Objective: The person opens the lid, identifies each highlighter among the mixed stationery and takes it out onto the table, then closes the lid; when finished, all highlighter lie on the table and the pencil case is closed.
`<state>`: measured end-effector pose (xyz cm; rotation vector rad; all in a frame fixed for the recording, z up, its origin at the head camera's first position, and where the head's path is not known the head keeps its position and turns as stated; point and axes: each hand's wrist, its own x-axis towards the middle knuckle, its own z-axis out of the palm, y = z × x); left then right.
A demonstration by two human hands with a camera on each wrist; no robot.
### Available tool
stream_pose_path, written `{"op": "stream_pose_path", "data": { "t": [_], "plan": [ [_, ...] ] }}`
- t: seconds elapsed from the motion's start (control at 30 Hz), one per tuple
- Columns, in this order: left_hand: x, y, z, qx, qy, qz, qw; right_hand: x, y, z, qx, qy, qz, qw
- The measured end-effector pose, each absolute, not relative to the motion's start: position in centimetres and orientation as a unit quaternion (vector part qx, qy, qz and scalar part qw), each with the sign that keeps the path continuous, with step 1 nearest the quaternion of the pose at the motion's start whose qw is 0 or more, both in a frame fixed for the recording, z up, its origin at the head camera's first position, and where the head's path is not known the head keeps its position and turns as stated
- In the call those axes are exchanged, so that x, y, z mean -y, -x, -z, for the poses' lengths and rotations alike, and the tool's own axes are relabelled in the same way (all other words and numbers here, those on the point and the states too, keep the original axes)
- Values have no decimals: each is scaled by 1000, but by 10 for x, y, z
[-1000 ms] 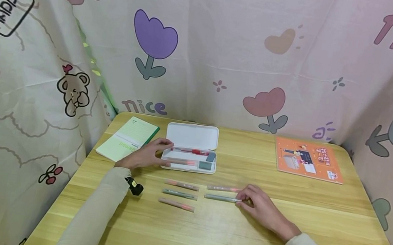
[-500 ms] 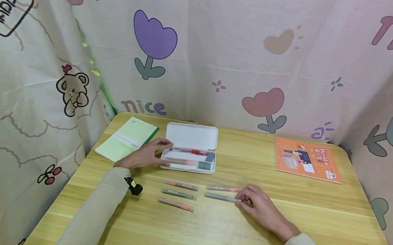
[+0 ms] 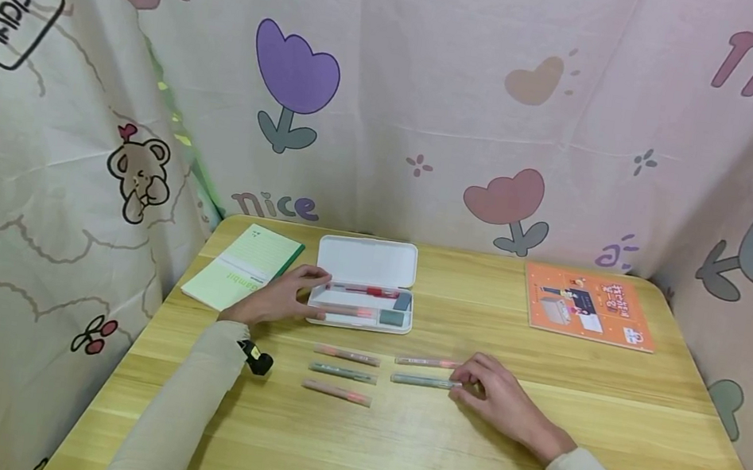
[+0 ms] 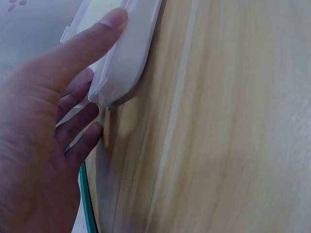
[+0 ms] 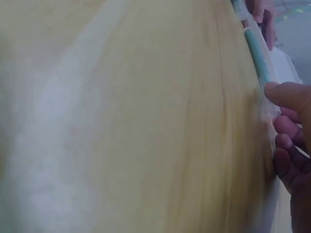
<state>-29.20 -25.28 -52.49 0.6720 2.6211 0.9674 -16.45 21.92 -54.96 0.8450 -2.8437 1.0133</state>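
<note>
At the back of the table an open white pencil case (image 3: 367, 260) holds a red pen (image 3: 379, 292), a pinkish pen (image 3: 354, 311) and grey-green blocks (image 3: 391, 317). My left hand (image 3: 283, 296) grips its left end; in the left wrist view the thumb (image 4: 102, 34) lies on the rim. My right hand (image 3: 498, 397) pinches the right end of a teal pen (image 3: 419, 381) lying on the table. The thumb presses the pen's clear end (image 5: 272, 109) in the right wrist view. Just behind lies a pinkish pen (image 3: 424, 361), its right end partly hidden by the fingers.
Left of the held pen lie a pink pen (image 3: 348, 355), a green pen (image 3: 342, 373) and another pink pen (image 3: 337, 392). A green notebook (image 3: 243, 268) sits at the back left, an orange booklet (image 3: 590, 307) at the back right. Printed curtains (image 3: 396, 93) surround the table.
The teal pen's near-left part shifts very slightly under my right fingers. Both hands stay in place, and the left keeps its grip on the pencil case.
</note>
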Motion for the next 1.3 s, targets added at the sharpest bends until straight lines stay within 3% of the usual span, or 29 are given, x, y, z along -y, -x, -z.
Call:
{"op": "stream_pose_path", "data": {
  "t": [0.2, 0.4, 0.77, 1.3],
  "plan": [
    [252, 291, 523, -901, -240, -336, 131, -218, 171, 540, 898, -255, -355, 42],
    [252, 292, 524, -903, -238, -332, 133, -195, 200, 517, 887, -276, -357, 95],
    [253, 291, 524, -906, -234, -326, 134, -118, 256, 508, 879, -285, -383, 5],
    [252, 291, 522, -907, -234, -323, 135, -74, 281, 522, 902, -338, -267, -4]
  ]
}}
